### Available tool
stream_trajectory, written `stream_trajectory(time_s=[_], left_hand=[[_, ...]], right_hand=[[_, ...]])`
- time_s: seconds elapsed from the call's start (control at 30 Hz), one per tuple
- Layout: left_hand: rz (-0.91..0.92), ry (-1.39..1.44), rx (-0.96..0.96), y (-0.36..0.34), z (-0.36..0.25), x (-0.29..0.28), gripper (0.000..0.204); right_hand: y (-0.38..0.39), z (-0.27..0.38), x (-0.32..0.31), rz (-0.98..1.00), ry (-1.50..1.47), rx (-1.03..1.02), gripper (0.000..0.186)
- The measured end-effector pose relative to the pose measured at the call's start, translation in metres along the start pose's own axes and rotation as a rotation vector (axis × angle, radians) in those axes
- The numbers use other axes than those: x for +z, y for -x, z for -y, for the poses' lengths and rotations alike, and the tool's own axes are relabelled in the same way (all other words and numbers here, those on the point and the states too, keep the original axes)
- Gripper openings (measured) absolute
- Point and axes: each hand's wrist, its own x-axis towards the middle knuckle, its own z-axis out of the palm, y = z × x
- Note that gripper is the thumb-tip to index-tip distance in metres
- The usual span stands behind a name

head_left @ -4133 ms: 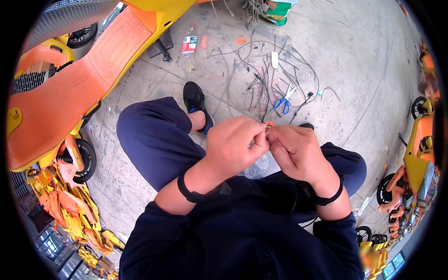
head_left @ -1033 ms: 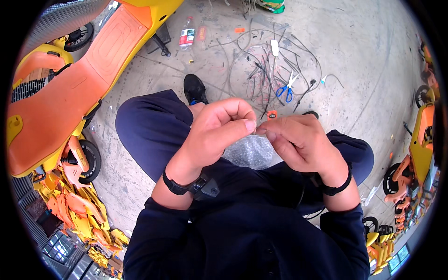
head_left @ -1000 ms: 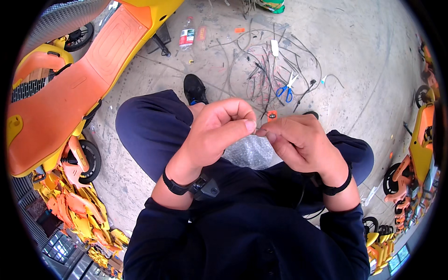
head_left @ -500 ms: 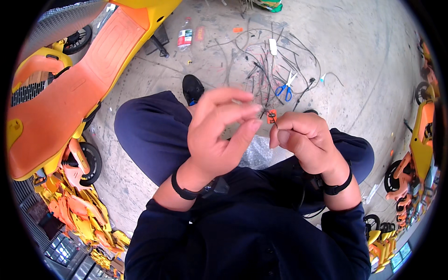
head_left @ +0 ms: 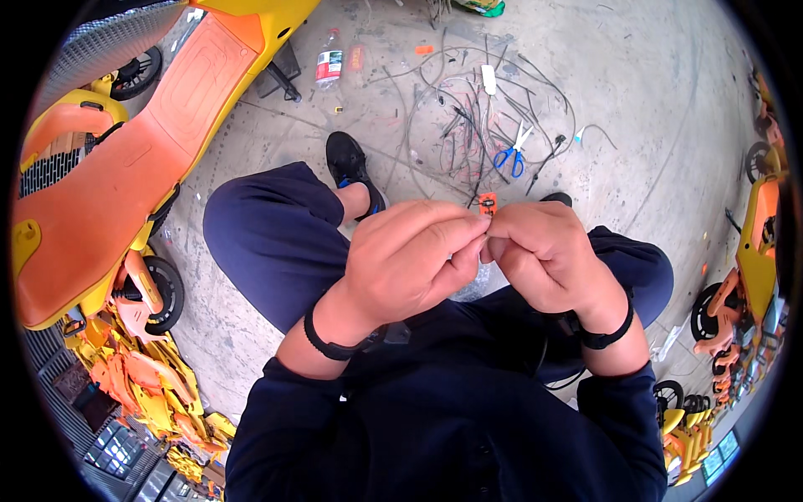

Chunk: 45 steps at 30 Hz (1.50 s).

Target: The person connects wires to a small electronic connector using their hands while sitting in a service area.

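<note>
- Head cam, only view here: the left hand (head_left: 410, 261) and right hand (head_left: 548, 255) are sitting fingertip to fingertip, on the wearer's side of the blue-handled scissors (head_left: 516, 151).
- Grip: the 2 hands are looking clenched, seemingly pinching a small piece; fingers are hiding it, so I can't tell what it is. My guess, they're bunching that tight because it's tiny.
- An orange tag (head_left: 483, 210) with a black bit on it is showing between fingertips and scissors; can't tell if it's hanging or lying.
- Scissors are pointing their handles wearer-ward, probably for easy grabbing; tangled cables (head_left: 475, 127) are sprawling mostly left of them.
- Containers: a clear bottle (head_left: 329, 65) is sitting well left of and beyond the scissors, a green sack (head_left: 485, 7) is poking in far beyond them. Contents aren't showing.
</note>
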Motion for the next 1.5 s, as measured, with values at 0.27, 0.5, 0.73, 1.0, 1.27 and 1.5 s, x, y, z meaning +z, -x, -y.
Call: stream_trajectory(time_s=[0.27, 0.5, 0.73, 1.0, 1.27, 1.5], left_hand=[[-0.069, -0.035, 0.019, 0.002, -0.0007, 0.0037, 0.021], [-0.109, 0.046, -0.015, 0.0049, -0.0007, 0.0064, 0.012], [-0.028, 0.185, -0.076, 0.0008, 0.0011, 0.0019, 0.014], [-0.062, 0.052, -0.054, 0.0029, -0.0034, 0.0065, 0.016], [-0.118, 0.06, -0.085, 0.005, -0.0037, 0.0097, 0.013], [-0.045, 0.245, -0.124, -0.0012, -0.002, 0.0035, 0.012]], right_hand=[[0.001, 0.0015, 0.001, 0.003, -0.003, -0.004, 0.004], [0.0012, 0.0049, -0.0001, 0.024, -0.03, -0.03, 0.006], [0.002, 0.0054, -0.0048, 0.007, 0.014, -0.023, 0.007], [0.0032, 0.0011, -0.0008, -0.012, 0.055, -0.048, 0.006], [0.0004, 0.0048, -0.0022, 0.014, 0.014, -0.042, 0.007], [0.0029, 0.0036, -0.0054, -0.014, 0.008, -0.022, 0.008]])
